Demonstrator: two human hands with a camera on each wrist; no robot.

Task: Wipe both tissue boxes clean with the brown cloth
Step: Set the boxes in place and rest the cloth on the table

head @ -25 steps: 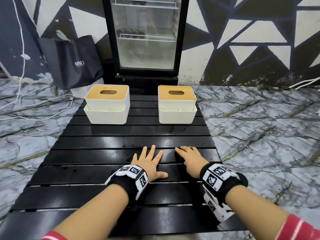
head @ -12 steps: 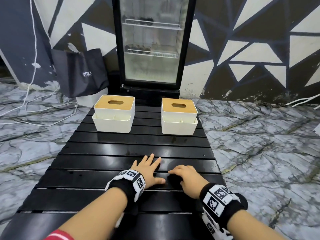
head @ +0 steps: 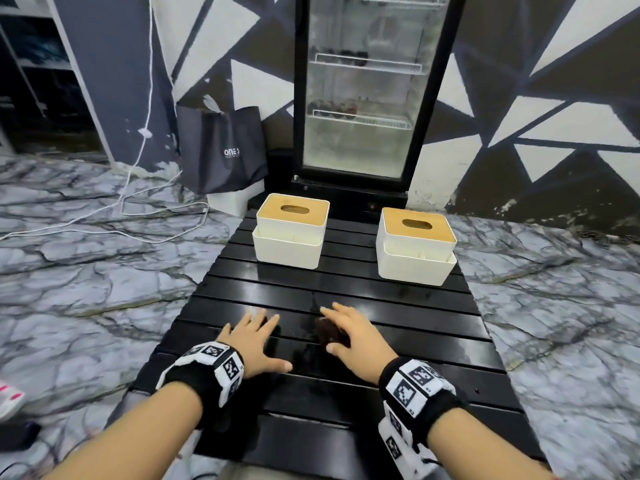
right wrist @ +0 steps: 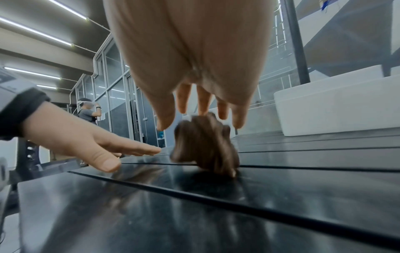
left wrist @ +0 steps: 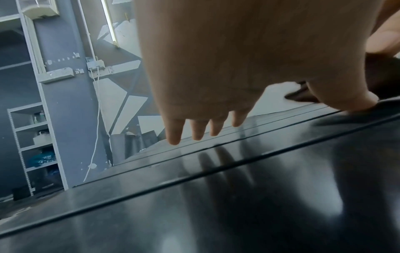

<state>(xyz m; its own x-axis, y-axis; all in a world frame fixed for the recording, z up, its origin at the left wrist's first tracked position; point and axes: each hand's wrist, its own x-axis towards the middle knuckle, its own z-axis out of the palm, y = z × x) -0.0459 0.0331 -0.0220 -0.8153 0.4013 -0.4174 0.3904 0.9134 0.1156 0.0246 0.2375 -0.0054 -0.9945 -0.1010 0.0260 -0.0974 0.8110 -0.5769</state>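
The right hand (head: 356,344) is arching over a crumpled brown lump (right wrist: 205,145) lying mid-table on the black slatted table (head: 398,306), fingers loosely straight, fingertips brushing its top. The left hand (head: 254,341) is resting flat, fingers spread wide, just left of it.

Behind the left hand (head: 254,341) a black fabric wristband (head: 202,374) wraps the wrist, topped by a row of white blocks printed with black-and-white square code markers. The right hand (head: 356,344) has a matching band (head: 420,393), with a white housing (head: 398,441) bearing more such markers fixed beneath it. Both forearms are bare behind the bands.
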